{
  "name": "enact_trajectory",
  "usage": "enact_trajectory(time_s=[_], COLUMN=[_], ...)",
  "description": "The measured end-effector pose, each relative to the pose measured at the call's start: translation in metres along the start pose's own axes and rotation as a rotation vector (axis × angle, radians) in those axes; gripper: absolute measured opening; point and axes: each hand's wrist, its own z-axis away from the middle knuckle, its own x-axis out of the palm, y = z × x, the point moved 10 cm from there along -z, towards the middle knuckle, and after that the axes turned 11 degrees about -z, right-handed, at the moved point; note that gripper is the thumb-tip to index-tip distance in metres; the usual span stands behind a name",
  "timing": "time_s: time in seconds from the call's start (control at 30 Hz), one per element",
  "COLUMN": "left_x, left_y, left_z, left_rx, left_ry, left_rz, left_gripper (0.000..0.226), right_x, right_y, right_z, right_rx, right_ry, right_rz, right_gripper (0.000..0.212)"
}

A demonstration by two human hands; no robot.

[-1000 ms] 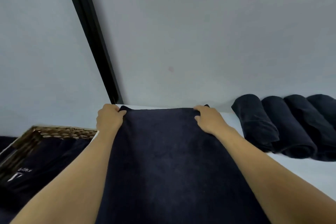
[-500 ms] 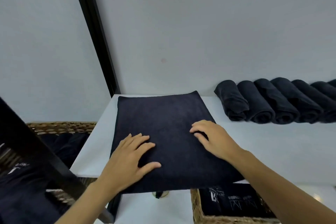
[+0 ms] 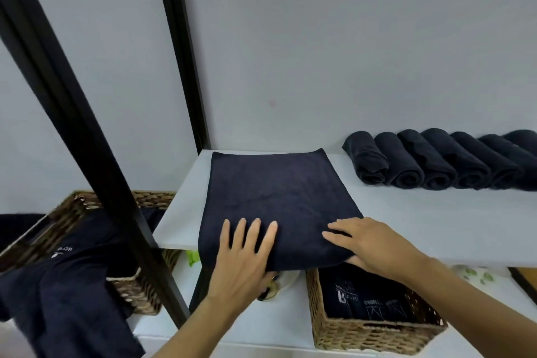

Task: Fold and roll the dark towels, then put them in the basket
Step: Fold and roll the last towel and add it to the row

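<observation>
Left hand [image 3: 244, 256] and right hand [image 3: 374, 244] now drawn back to dark towel's [image 3: 276, 192] near edge, fingers [image 3: 255, 231] flat, outstretched.

Dark towel [image 3: 276, 192] is laid flat, folded, at frame centre. Rolled towels [image 3: 436, 163] are lined up at right. Wicker basket [image 3: 374, 334] is placed lower right.

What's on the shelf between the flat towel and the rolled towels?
Nothing: the head view shows only bare white shelf between the flat towel and the rolled towels.
</observation>
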Motion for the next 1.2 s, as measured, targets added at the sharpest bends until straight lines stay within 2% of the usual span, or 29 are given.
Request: enact_trajectory(time_s=[0.1,0.13,0.23,0.33,0.43,0.5,0.63,0.7,0.77,0.83,0.93,1.07,1.2], left_x=[-0.011,-0.014,-0.017,-0.023,-0.035,-0.037,-0.048,-0.065,-0.085,-0.099,-0.121,-0.157,-0.157], left_y=[0.031,0.037,0.039,0.025,-0.015,-0.043,-0.086,-0.090,-0.086,-0.090,-0.115,-0.146,-0.181], left_z=[-0.012,-0.016,-0.023,-0.013,-0.003,0.000,-0.002,-0.005,-0.010,-0.019,-0.035,-0.061,-0.117], left_rx=[0.016,0.004,0.007,0.047,-0.061,-0.141,-0.241,-0.186,-0.074,-0.040,-0.154,-0.235,-0.291], left_ry=[0.006,0.011,0.014,0.044,0.093,0.066,0.070,0.128,0.175,0.168,0.163,0.302,0.271], left_rz=[0.036,0.055,0.079,0.107,0.185,0.222,0.301,0.371,0.326,0.257,0.313,0.453,0.532], left_gripper=[0.069,0.064,0.062,0.060,0.047,0.040,0.023,0.025,0.030,0.036,0.043,0.022,0.009], right_x=[-0.017,-0.023,-0.050,-0.068,-0.080,-0.089,-0.114,-0.133,-0.154,-0.172,-0.184,-0.194,-0.200], right_y=[-0.010,-0.010,-0.006,0.004,0.018,0.024,0.033,0.037,0.045,0.054,0.069,0.093,0.136], right_z=[-0.006,-0.008,-0.013,-0.012,-0.005,-0.004,-0.008,-0.012,-0.012,-0.013,-0.017,-0.030,-0.054], right_rx=[0.004,0.038,0.118,0.155,0.230,0.248,0.271,0.282,0.289,0.292,0.307,0.332,0.417], right_ry=[-0.033,-0.033,0.047,0.091,0.120,0.146,0.248,0.332,0.431,0.488,0.484,0.433,0.367], right_rz=[-0.074,-0.125,-0.311,-0.381,-0.420,-0.434,-0.572,-0.625,-0.651,-0.672,-0.706,-0.702,-0.501], right_gripper=[0.038,0.033,0.031,0.029,0.022,0.021,0.029,0.032,0.030,0.023,0.007,0.012,0.018])
